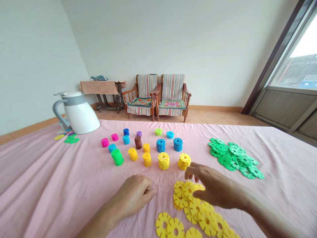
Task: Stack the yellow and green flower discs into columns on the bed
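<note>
My left hand (137, 193) rests on the pink cloth with its fingers curled into a loose fist, and nothing shows in it. Over the near end of a loose pile of yellow notched discs (198, 208) hovers my right hand (210, 185), thumb and fingers apart. Its fingertips come close to a stack of yellow discs (184, 161); whether they touch it I cannot tell. A second yellow stack (163, 161) stands to the left, between the two hands. Behind these are two blue stacks (160, 145). An orange-yellow stack (147, 159) is beyond my left hand.
Spread green discs (232, 155) lie at the right. Several small stacks, among them green (117, 157), brown (138, 142) and pink (105, 142), stand left of centre. A white jug (80, 114) is at the far left. Two wooden armchairs (172, 94) stand beyond the table.
</note>
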A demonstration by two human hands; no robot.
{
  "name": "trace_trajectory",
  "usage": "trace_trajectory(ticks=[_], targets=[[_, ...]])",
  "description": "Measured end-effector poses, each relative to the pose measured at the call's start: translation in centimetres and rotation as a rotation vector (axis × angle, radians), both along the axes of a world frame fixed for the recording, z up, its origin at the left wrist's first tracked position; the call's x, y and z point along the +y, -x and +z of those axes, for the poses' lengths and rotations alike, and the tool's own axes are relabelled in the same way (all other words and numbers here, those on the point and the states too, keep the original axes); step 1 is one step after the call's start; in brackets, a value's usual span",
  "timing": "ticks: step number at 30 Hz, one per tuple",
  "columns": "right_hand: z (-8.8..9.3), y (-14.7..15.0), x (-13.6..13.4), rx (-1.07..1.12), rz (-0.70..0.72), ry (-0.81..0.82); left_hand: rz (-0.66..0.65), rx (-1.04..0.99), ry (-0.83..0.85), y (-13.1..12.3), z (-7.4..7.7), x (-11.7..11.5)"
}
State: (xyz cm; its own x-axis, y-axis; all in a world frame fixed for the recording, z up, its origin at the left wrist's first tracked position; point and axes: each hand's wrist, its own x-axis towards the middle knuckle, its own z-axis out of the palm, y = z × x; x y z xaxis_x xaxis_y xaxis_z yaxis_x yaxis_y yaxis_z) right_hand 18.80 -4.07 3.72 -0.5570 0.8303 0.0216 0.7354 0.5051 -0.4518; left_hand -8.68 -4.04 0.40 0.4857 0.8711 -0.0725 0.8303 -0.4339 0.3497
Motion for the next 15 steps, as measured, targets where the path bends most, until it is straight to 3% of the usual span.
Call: trace_trajectory(ticks=[10,15], targets=[[-0.8,1.0,-0.9,-0.125,0.032,-0.034,-0.003,-0.003,-0.036,0.3,-0.7,0.3],[-0.3,1.1,0.1,0.042,-0.064,-0.111,-0.002,-0.011,-0.023,0.4,-0.6,0.1]])
